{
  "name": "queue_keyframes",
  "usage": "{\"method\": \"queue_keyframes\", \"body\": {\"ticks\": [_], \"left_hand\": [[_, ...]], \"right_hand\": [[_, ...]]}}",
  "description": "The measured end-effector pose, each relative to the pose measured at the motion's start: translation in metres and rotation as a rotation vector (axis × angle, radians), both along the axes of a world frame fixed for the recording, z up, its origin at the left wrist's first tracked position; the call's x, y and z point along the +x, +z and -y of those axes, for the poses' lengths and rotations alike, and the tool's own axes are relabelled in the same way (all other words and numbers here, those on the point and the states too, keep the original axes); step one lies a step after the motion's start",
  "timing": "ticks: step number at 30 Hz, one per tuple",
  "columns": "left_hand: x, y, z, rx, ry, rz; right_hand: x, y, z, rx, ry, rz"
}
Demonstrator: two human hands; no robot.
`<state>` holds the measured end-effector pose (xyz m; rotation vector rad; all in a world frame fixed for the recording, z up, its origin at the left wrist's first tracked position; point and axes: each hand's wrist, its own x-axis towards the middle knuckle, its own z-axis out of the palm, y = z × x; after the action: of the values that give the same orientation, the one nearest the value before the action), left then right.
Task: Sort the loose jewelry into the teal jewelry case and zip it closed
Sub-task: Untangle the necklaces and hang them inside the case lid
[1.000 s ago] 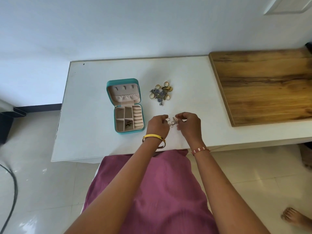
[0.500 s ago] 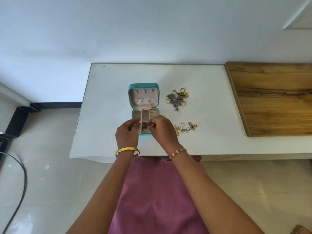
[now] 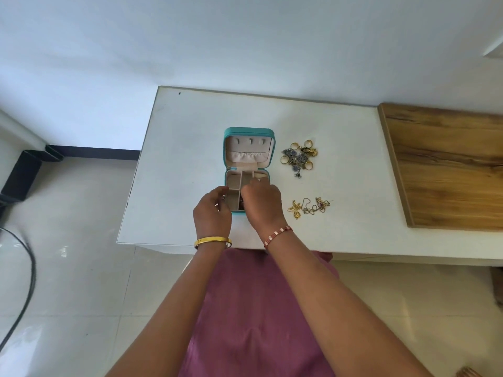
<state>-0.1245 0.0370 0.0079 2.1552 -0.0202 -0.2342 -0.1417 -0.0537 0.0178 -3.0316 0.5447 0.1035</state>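
The case (image 3: 248, 156) lies open on the white counter (image 3: 174, 164), its lid standing back at 12 o'clock and its tray toward the person. Both hands are over the near part of the tray. The left hand (image 3: 212, 212) is at the near left corner of the case, at about 7 o'clock from its middle; its fingers are bent loosely toward the edge, and I cannot tell if they hold something. The right hand (image 3: 261, 204) covers the near right part of the tray, with the fingers curled down into the compartments; what they hold, if anything, is hidden. A small dark piece shows in the tray between the two hands. At 3 o'clock from the lid, near the case but apart from it, lies a heap of rings (image 3: 299, 156) with blue pieces. At 3 o'clock from the right hand, near it and not touching, lies a tangle of chains (image 3: 310, 207). A wooden board (image 3: 449, 164) lies at the far right of the counter, well apart from the case.
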Motion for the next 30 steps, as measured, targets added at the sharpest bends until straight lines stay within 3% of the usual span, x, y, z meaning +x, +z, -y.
{"method": "queue_keyframes", "body": {"ticks": [4,16,21,25,27,30], "left_hand": [[-0.001,0.001,0.0,0.006,-0.003,-0.004],[-0.003,0.017,0.002,-0.038,0.002,0.027],[-0.003,0.024,0.006,-0.1,-0.021,-0.011],[-0.008,0.027,0.017,-0.204,-0.193,-0.109],[-0.011,0.03,0.024,-0.219,-0.284,-0.129],[-0.018,0.036,0.034,-0.327,-0.351,-0.257]], "right_hand": [[-0.002,0.0,0.006,0.12,0.067,0.017],[0.002,-0.002,0.012,0.209,0.042,0.043],[-0.004,0.008,0.025,0.853,-0.289,0.303],[-0.022,0.04,0.03,1.432,-0.455,0.478],[-0.031,0.052,0.033,1.568,-0.457,0.547],[-0.041,0.064,0.041,1.616,-0.46,0.617]]}}
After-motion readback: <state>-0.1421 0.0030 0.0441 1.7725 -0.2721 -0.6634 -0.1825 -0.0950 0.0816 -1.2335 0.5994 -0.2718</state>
